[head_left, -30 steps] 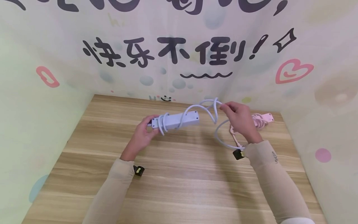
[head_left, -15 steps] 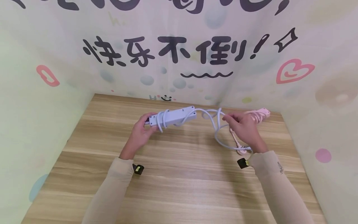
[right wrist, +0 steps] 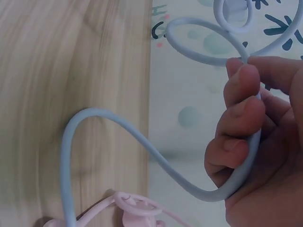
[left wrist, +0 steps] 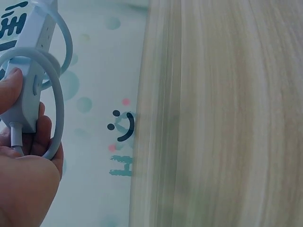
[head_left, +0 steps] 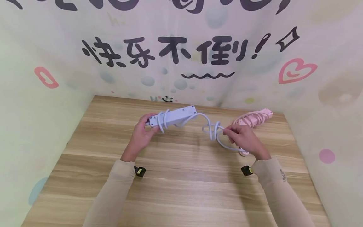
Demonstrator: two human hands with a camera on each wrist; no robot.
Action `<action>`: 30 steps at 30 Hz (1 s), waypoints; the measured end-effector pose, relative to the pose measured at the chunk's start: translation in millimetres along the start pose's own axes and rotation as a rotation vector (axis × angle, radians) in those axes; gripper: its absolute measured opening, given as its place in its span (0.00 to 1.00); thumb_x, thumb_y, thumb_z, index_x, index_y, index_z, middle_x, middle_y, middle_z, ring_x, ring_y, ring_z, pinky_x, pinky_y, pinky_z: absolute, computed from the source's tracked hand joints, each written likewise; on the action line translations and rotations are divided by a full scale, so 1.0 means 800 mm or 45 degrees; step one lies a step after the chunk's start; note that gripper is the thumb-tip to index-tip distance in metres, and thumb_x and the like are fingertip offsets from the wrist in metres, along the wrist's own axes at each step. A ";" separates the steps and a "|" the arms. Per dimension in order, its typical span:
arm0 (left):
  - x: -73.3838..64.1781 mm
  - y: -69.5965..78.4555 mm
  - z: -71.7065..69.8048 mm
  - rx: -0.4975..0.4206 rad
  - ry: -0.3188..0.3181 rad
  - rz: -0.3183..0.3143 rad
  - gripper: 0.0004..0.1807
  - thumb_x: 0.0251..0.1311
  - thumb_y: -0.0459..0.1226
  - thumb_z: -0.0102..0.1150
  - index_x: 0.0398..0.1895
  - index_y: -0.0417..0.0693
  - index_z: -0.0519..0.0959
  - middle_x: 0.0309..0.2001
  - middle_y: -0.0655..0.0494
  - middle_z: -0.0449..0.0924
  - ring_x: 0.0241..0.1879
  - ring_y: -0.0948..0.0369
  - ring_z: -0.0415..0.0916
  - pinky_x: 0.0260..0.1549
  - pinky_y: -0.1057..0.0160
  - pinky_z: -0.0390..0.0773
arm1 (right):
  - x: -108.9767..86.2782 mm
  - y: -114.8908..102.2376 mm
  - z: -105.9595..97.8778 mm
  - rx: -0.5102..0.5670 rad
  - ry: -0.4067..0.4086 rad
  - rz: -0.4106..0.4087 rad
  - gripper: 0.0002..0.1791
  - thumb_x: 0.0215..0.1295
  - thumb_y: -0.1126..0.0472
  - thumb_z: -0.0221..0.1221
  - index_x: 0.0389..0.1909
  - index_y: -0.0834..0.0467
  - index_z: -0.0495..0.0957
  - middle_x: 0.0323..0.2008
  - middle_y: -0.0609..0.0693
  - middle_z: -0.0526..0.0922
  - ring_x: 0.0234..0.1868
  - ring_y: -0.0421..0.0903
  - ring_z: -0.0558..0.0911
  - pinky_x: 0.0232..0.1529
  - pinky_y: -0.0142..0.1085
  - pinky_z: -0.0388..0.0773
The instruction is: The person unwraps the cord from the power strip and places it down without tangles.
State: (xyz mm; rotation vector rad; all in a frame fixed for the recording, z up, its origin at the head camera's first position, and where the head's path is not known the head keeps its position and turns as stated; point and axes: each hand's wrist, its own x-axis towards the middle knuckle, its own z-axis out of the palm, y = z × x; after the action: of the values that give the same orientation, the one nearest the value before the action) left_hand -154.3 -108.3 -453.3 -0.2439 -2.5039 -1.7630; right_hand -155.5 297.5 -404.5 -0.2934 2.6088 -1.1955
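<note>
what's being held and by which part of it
The left grip holds the blue power strip by its cord end; the right grip holds the cord partway along.

High head view, forward and down over the table (head_left: 184,195); wrist views close by the fingers (right wrist: 240,116), smiley (head_left: 167,100) in all.

The left hand (head_left: 141,135) has one strip (head_left: 178,115) over the worktop (head_left: 181,186), near its back edge; the cord (right wrist: 66,158) runs right to the right hand (head_left: 246,138). Behind that hand, by the back right corner, lies another strip (head_left: 256,118), a plug (head_left: 244,154) before it.
</note>
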 end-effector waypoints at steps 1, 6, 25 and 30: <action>0.000 0.000 0.000 -0.007 0.009 0.000 0.30 0.65 0.31 0.64 0.70 0.43 0.68 0.64 0.40 0.74 0.62 0.44 0.71 0.68 0.37 0.68 | 0.000 0.002 0.001 -0.008 -0.014 -0.001 0.15 0.75 0.49 0.58 0.40 0.56 0.85 0.22 0.50 0.76 0.17 0.38 0.67 0.18 0.33 0.67; 0.002 -0.001 0.000 -0.020 0.030 0.005 0.29 0.65 0.31 0.64 0.69 0.42 0.69 0.64 0.39 0.75 0.63 0.44 0.72 0.70 0.41 0.68 | 0.004 0.017 0.009 -0.091 -0.085 -0.002 0.15 0.75 0.50 0.58 0.38 0.58 0.84 0.21 0.47 0.77 0.19 0.38 0.69 0.22 0.32 0.68; 0.001 0.006 0.004 -0.065 -0.034 0.027 0.28 0.66 0.29 0.62 0.69 0.42 0.69 0.65 0.42 0.75 0.63 0.47 0.72 0.70 0.42 0.69 | 0.019 0.055 0.025 -0.287 0.059 0.050 0.12 0.72 0.56 0.61 0.41 0.61 0.85 0.29 0.51 0.88 0.29 0.40 0.77 0.33 0.31 0.75; 0.000 0.007 0.005 -0.078 -0.047 0.043 0.28 0.66 0.28 0.62 0.69 0.41 0.69 0.64 0.41 0.75 0.63 0.46 0.72 0.70 0.42 0.70 | 0.015 0.047 0.022 -0.205 -0.028 0.052 0.13 0.69 0.56 0.63 0.48 0.60 0.84 0.42 0.56 0.89 0.42 0.46 0.82 0.45 0.36 0.78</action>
State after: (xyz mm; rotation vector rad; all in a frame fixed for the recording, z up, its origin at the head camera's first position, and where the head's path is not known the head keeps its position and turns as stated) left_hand -153.6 -102.7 -449.8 -0.3231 -2.4573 -1.8409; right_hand -164.5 305.5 -446.3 -0.2803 2.6828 -0.9656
